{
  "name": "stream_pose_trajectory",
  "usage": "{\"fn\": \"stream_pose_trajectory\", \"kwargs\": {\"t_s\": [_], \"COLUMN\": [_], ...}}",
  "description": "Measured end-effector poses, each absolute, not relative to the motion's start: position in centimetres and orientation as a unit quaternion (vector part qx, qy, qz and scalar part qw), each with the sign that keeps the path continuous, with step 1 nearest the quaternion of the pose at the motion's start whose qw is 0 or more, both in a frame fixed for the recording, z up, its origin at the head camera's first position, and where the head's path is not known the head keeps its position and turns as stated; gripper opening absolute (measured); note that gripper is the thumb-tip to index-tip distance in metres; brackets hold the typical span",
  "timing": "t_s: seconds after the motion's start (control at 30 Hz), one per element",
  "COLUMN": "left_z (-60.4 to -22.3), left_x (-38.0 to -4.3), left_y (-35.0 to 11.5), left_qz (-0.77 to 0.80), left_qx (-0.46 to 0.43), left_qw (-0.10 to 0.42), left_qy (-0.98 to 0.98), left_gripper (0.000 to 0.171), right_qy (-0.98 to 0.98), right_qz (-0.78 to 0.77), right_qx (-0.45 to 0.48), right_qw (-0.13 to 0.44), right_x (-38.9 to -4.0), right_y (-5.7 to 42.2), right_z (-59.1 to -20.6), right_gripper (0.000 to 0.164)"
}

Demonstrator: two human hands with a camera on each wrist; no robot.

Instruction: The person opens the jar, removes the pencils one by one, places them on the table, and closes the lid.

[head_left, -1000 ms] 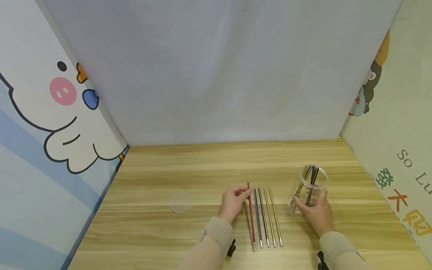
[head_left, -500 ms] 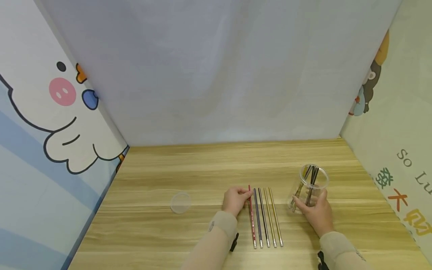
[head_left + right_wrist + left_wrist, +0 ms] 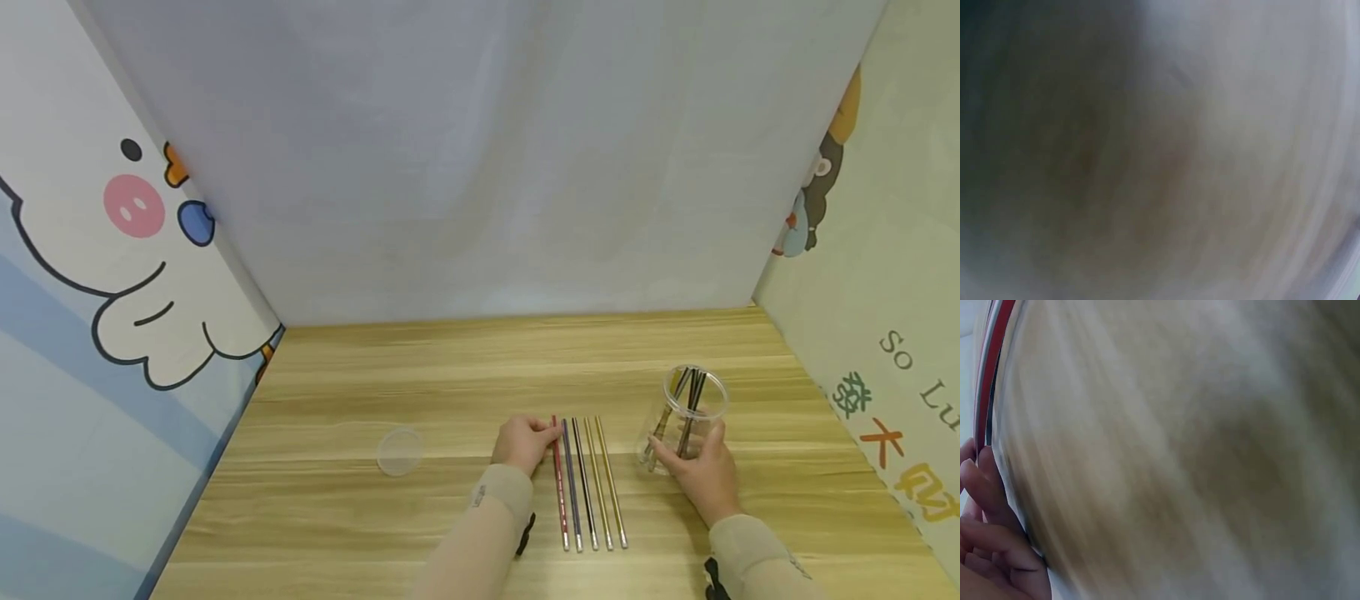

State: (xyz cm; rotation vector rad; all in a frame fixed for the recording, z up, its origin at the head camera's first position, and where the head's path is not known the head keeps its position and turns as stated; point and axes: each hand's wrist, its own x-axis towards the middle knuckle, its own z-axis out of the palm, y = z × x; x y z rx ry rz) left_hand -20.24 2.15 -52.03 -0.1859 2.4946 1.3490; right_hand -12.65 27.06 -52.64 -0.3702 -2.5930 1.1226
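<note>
Five-odd pencils lie side by side on the wooden table, several in all, their metal ends towards me. At the left of the row, my left hand (image 3: 522,444) pinches the red pencil (image 3: 560,492) near its far end. In the left wrist view, bent fingers (image 3: 997,544) are at the red pencil (image 3: 991,381). A blue pencil (image 3: 572,487), a black pencil (image 3: 586,487) and two yellow pencils (image 3: 611,483) lie beside it. My right hand (image 3: 703,477) grips the clear jar (image 3: 726,398), which holds several dark pencils (image 3: 693,400). The right wrist view is a blur.
A clear round lid (image 3: 399,452) lies left of my left hand. A pale curtain (image 3: 510,167) rises behind the table (image 3: 322,533), with printed panels standing at both sides.
The red pencil has come towards me slightly and straightened, its far end now near level with the row. My left hand shifted with it. My right hand stays on the jar.
</note>
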Motion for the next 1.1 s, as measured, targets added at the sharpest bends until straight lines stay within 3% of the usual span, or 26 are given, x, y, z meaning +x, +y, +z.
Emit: {"fn": "stream_pose_trajectory", "kwargs": {"t_s": [0.7, 1.1], "left_z": [-52.46, -52.64], "left_x": [-20.43, -20.37], "left_y": [2.84, 2.59], "left_qz": [0.41, 0.425], "left_qx": [-0.078, -0.076], "left_qw": [0.124, 0.138], "left_qy": [0.9, 0.891], "left_gripper": [0.025, 0.026], "right_qy": [-0.895, -0.897], "right_qz": [0.4, 0.397], "right_qx": [-0.133, -0.133], "right_qw": [0.144, 0.141], "right_x": [-12.69, -12.65], "right_y": [26.95, 26.94], "right_z": [-52.42, -52.45], "right_gripper": [0.081, 0.08]}}
